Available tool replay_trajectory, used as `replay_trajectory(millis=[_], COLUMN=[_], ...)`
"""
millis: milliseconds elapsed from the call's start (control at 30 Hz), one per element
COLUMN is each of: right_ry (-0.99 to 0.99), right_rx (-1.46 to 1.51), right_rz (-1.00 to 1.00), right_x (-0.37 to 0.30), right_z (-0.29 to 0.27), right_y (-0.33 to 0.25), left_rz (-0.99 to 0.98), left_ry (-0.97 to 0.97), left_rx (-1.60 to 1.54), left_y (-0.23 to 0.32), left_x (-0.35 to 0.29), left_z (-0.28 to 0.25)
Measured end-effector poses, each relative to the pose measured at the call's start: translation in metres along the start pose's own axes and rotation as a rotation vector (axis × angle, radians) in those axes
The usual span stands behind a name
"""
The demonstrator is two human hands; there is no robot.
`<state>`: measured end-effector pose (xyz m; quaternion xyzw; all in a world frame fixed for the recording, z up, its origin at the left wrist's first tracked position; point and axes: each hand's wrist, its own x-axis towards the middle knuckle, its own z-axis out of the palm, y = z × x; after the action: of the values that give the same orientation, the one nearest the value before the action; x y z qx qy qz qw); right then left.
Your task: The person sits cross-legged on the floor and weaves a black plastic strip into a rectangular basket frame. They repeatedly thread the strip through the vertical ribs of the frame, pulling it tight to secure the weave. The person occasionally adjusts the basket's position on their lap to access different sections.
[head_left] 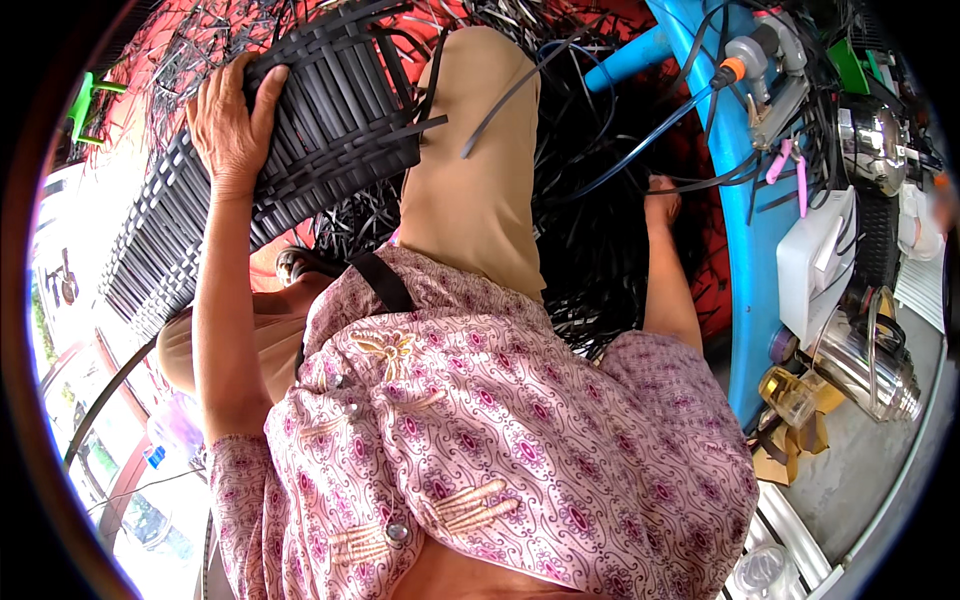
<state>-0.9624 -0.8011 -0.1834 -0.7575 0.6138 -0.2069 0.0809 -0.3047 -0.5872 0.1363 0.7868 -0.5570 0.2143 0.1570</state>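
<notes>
A black woven wicker panel (330, 130) leans across my left side, with flat strips laced through rows of upright slats. My left hand (232, 125) grips it near its upper edge, thumb on the near face and fingers curled over the far side. Loose strip ends stick out at the panel's right end, beside my knee. To the right, my right hand (662, 200) is low beside the blue table, closed around a black strip (715, 185). Its fingers are small and partly hidden.
Heaps of black strips (590, 240) cover the red floor. A blue table (740, 300) stands at right, bearing an air tool (755, 65) with a blue hose and pink-handled scissors (790, 165). Beyond are a white container (815, 265), a steel flask (870, 365) and a glass mug (787, 395).
</notes>
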Motion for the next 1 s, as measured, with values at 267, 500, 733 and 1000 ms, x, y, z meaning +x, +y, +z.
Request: replay_trajectory(millis=[267, 500, 733, 1000], right_ry=[-0.865, -1.035, -0.595, -0.805], right_rx=[0.634, 0.786, 0.363, 0.051], right_rz=[0.714, 0.038, -0.649, -0.570], right_x=[-0.060, -0.044, -0.031, -0.040], right_z=[-0.179, -0.286, -0.302, -0.267], right_y=[-0.177, -0.396, -0.484, -0.483], left_rz=[-0.003, 0.207, 0.485, 0.283], left_ry=[0.001, 0.179, -0.286, -0.552], left_rx=[0.001, -0.733, -0.752, -0.481], left_y=[0.007, 0.089, 0.092, 0.036], left_x=[-0.009, -0.005, -0.045, -0.107], left_z=[-0.012, -0.080, -0.146, -0.145])
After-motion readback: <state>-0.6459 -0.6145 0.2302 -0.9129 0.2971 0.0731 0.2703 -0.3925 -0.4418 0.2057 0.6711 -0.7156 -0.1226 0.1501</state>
